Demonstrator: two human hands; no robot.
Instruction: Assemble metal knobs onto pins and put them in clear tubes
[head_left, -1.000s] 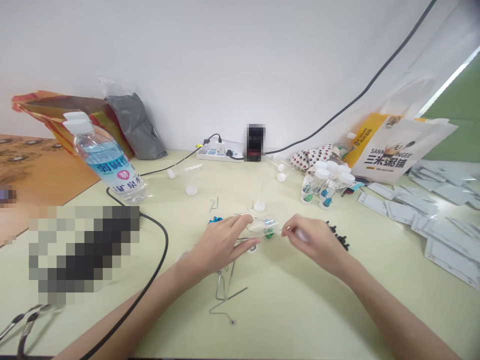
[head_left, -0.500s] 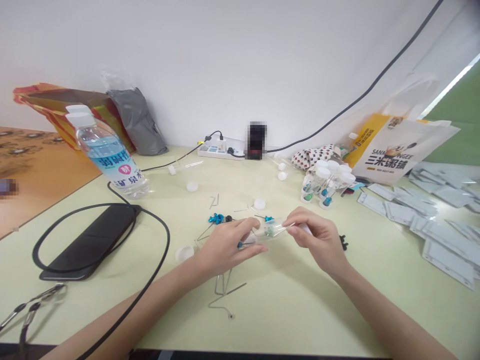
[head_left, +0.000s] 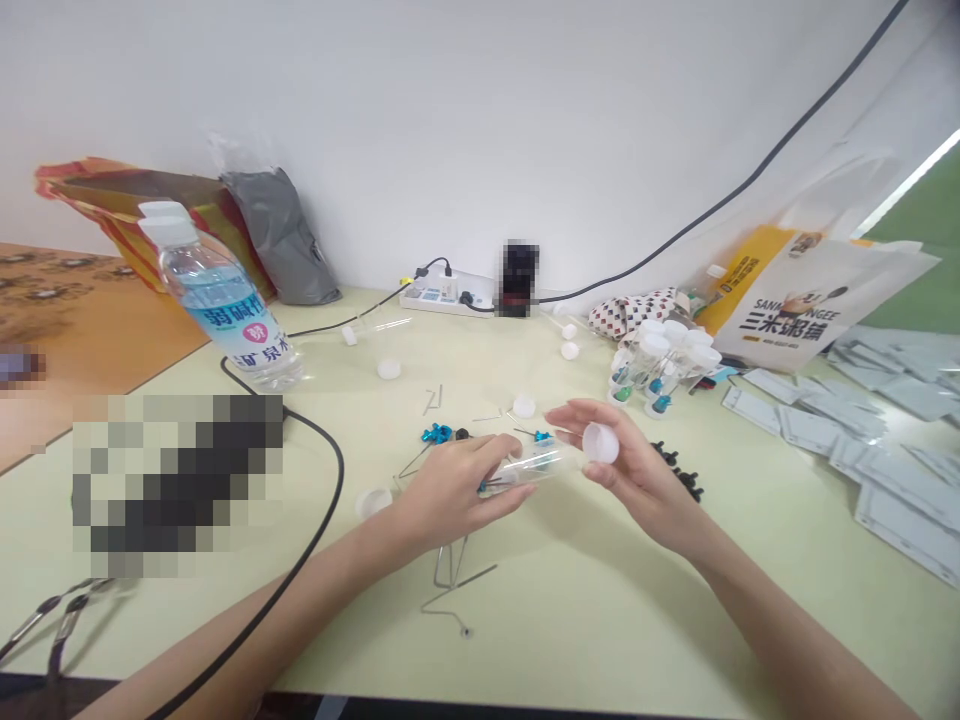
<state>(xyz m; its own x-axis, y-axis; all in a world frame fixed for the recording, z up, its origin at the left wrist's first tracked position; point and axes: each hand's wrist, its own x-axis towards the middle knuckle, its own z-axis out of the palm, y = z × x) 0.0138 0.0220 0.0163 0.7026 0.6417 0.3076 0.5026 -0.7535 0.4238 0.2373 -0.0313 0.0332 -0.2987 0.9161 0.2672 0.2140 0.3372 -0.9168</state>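
My left hand (head_left: pixel 454 485) is closed around a clear plastic tube (head_left: pixel 551 457), which lies nearly level with its mouth to the right. Something small and blue with a thin metal rod shows by the tube at my fingers; whether it lies inside, I cannot tell. A white cap (head_left: pixel 601 443) sits in my right hand (head_left: pixel 641 490), just off the tube's mouth, its hollow side facing me. Small blue metal parts (head_left: pixel 436 434) and bent metal rods (head_left: pixel 450 575) lie around my left hand. Black parts (head_left: pixel 679 475) lie beyond my right wrist.
Capped tubes with blue and green parts (head_left: pixel 656 370) stand at the back right. Loose white caps (head_left: pixel 524 406) dot the table. To the right are flat white pieces (head_left: pixel 892 480) and a paper bag (head_left: pixel 814 300). A water bottle (head_left: pixel 240 320) and black cable (head_left: pixel 334 480) are left.
My right hand has drawn back from the tube and turned, so the white cap now shows. The thin rod at its fingertips is no longer there. My left hand stays around the tube.
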